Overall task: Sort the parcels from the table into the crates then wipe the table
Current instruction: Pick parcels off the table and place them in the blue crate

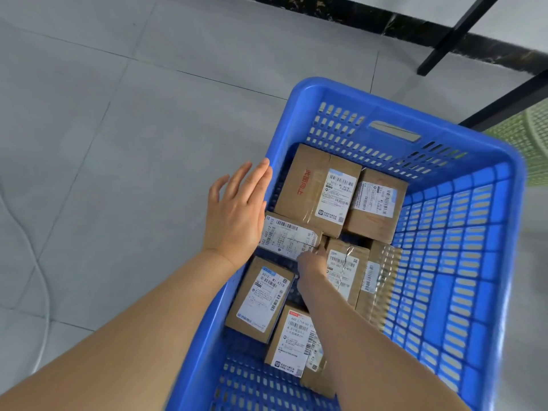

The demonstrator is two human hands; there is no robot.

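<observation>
Several cardboard parcels (317, 188) lying label-up inside the blue crate (341, 93), packed close along its left wall and middle. Left hand (237, 215) flat and wide, fingers straight, resting against the outside of the crate's left rim. Right hand (311, 264) reaching down inside the crate, fingertips at the right end of the white-labelled parcel (289, 237) just inside the left wall; pinching or merely touching, cannot tell. Grey tiled floor (118, 114) beneath the crate; black frame legs (453, 34) beyond its far end; green basket (530, 134) by its far right corner.
</observation>
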